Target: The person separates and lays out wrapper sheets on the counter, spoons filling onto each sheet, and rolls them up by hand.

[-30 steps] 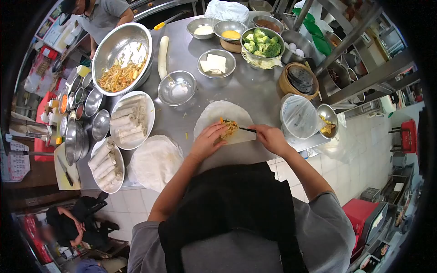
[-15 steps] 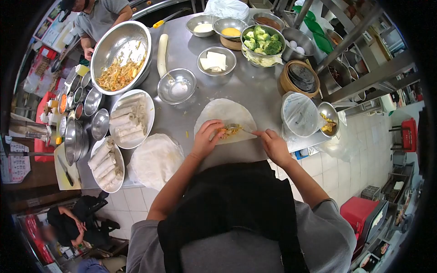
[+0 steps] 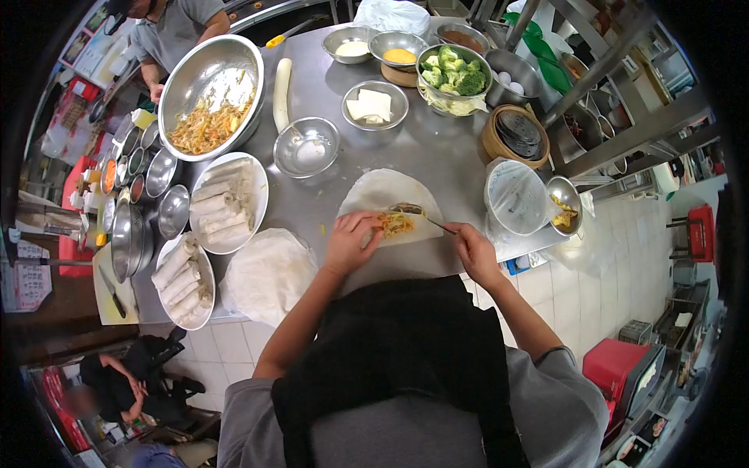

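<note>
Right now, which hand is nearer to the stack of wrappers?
Left. The left hand is just right of the stack of wrappers; the right hand, holding the spoon, is farther right.

The view is bright and evenly lit, seemingly from overhead, with pale glare on the steel table (image 3: pixel 445 156) and soft shadows beside the bowls. A round lens edge leaves the corners black, and the shelf rails (image 3: pixel 624 125) bend near the rim. The middle is fairly sharp; the seated person (image 3: pixel 129 382) at lower left is dim, the head blurred.
</note>
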The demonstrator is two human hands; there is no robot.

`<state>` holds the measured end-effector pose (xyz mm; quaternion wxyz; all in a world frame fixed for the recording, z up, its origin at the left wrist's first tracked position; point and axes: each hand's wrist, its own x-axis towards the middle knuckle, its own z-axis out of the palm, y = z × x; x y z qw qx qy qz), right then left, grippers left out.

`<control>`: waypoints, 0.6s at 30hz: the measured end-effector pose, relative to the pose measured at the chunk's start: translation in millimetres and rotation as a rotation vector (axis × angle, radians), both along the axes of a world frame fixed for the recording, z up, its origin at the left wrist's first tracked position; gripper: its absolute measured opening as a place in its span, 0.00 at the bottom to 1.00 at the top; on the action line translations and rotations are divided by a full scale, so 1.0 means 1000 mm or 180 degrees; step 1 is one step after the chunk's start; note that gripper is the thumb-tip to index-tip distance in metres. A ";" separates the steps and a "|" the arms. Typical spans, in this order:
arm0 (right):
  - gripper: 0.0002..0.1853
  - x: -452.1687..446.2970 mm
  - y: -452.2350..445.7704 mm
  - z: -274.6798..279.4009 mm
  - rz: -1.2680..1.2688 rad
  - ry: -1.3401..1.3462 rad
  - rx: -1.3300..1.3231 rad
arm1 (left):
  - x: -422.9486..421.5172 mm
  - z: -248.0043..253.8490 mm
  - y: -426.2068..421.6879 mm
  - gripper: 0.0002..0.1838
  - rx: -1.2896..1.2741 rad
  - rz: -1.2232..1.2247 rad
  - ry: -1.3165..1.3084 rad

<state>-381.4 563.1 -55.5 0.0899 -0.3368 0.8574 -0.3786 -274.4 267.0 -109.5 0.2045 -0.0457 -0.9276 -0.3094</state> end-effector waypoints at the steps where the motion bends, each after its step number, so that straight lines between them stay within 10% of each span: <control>1: 0.16 -0.002 0.000 0.003 -0.0027 -0.0114 0.0074 | -0.001 0.012 0.004 0.20 0.0024 0.0046 -0.0049; 6: 0.15 -0.019 -0.010 0.012 -0.0272 -0.1003 0.0060 | -0.016 0.011 0.007 0.33 -0.0151 -0.0051 -0.0332; 18: 0.16 -0.077 -0.325 0.120 0.0522 0.0598 -0.0612 | -0.014 -0.006 0.002 0.28 0.0531 -0.0521 -0.0558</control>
